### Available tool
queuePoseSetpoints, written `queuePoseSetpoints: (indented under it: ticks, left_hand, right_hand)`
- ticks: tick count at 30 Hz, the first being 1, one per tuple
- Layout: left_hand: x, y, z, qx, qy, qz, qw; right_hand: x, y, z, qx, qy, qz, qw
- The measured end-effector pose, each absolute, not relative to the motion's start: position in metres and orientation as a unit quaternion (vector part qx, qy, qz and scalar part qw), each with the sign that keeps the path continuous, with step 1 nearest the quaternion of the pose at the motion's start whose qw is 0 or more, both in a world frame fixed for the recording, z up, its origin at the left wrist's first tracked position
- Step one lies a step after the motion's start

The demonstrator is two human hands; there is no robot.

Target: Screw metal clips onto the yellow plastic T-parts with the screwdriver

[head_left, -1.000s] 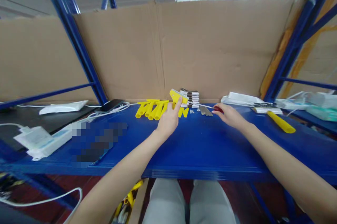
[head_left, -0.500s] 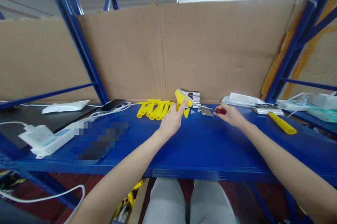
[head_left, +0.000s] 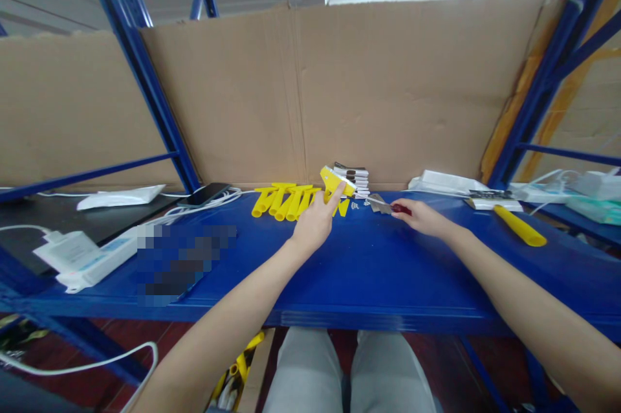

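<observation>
My left hand (head_left: 314,222) is closed around a yellow scraper (head_left: 334,180), its wide head tilted up above the shelf. In my right hand (head_left: 423,217) is a screwdriver (head_left: 402,208) with a dark red handle, pointing left and held apart from the scraper. Grey metal plates (head_left: 379,204) lie by the screwdriver's tip. Small silvery parts (head_left: 354,204), perhaps screws, sit between the two hands, beside small yellow pieces (head_left: 343,208). Left of my left hand, several yellow scraper handles (head_left: 280,206) lie in a row.
Small white and black packets (head_left: 358,178) are stacked against the cardboard wall (head_left: 388,76). A yellow tube (head_left: 521,226) lies at right on the blue shelf (head_left: 369,283). To the left are a power strip (head_left: 104,257), a phone (head_left: 204,194) and white cables (head_left: 213,202).
The screwdriver has swung away from the scraper, and its tip now points lower, over the metal plates. My right hand has shifted slightly left; my left hand barely moved.
</observation>
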State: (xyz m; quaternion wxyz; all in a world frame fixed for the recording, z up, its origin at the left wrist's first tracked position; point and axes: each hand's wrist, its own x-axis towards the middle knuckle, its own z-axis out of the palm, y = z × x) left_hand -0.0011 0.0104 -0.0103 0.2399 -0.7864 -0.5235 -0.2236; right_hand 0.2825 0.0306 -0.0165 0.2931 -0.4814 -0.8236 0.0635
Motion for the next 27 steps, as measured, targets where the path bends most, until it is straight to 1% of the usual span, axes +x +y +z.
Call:
queuePoseSetpoints:
  ticks: [5, 11, 15, 17, 23, 25, 27]
  left_hand:
    - [-0.004, 0.01, -0.006, -0.785, -0.541, -0.203, 0.223]
    - [-0.005, 0.012, -0.007, -0.79, -0.529, -0.224, 0.215]
    - [-0.008, 0.014, -0.008, -0.794, -0.523, -0.23, 0.208]
    - [-0.009, 0.015, -0.007, -0.796, -0.522, -0.232, 0.202]
    - [-0.011, 0.016, -0.006, -0.791, -0.529, -0.255, 0.172]
    - [-0.012, 0.018, -0.006, -0.789, -0.527, -0.278, 0.148]
    - [-0.015, 0.022, -0.007, -0.791, -0.512, -0.319, 0.097]
  right_hand:
    - [0.28, 0.029, -0.016, -0.486, -0.813, 0.051, 0.316]
    - [0.283, 0.032, -0.018, -0.506, -0.776, 0.034, 0.376]
    - [0.284, 0.032, -0.018, -0.483, -0.777, 0.036, 0.401]
    - [0.284, 0.031, -0.017, -0.474, -0.784, 0.036, 0.399]
    - [0.279, 0.026, -0.013, -0.468, -0.81, 0.026, 0.353]
    - [0.277, 0.025, -0.012, -0.465, -0.813, 0.021, 0.35]
    - [0.275, 0.025, -0.012, -0.462, -0.813, 0.023, 0.355]
